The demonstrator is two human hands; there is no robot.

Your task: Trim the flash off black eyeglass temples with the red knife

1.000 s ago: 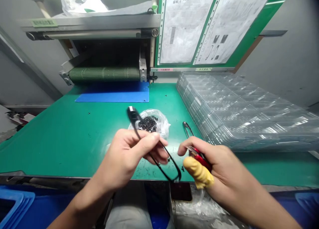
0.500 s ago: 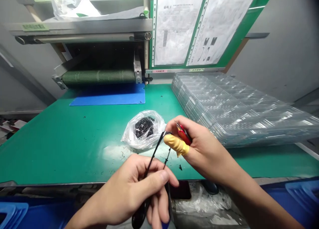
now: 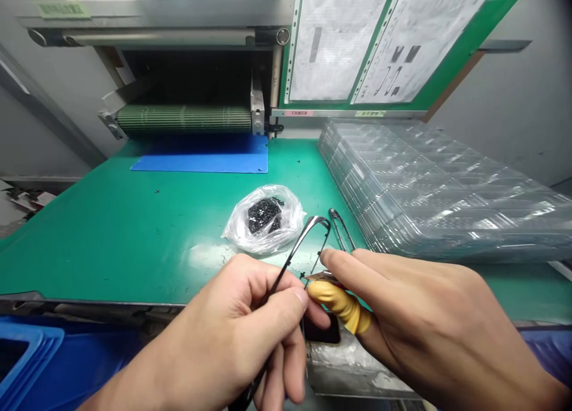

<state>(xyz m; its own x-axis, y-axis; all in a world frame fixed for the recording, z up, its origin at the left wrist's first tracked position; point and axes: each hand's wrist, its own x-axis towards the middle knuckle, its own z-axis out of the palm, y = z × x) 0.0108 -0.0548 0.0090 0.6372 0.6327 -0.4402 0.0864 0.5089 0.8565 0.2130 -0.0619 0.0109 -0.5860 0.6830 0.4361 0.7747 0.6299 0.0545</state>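
My left hand (image 3: pixel 241 333) is closed round a thin black looped plastic part (image 3: pixel 298 250), whose curved end sticks up over the green table (image 3: pixel 111 232). My right hand (image 3: pixel 429 321), with a yellow finger cot (image 3: pixel 340 302) on the thumb, pinches a small cutting tool whose blade (image 3: pixel 318 276) touches the part near a small nub. The tool's handle is hidden in the palm. A similar looped part (image 3: pixel 342 227) lies on the table just beyond my right fingers.
A clear plastic bag (image 3: pixel 264 218) of small black pieces lies mid-table. A stack of clear blister trays (image 3: pixel 438 190) fills the right side. A blue mat (image 3: pixel 205 159) sits before a green conveyor belt (image 3: pixel 183 118). Instruction sheets (image 3: pixel 353 41) hang behind. A blue bin (image 3: pixel 22 357) is lower left.
My right hand came down and nearer, and the tool's tip now meets the part beside my left thumb. The left hand kept its grip with the loop end pointing up.
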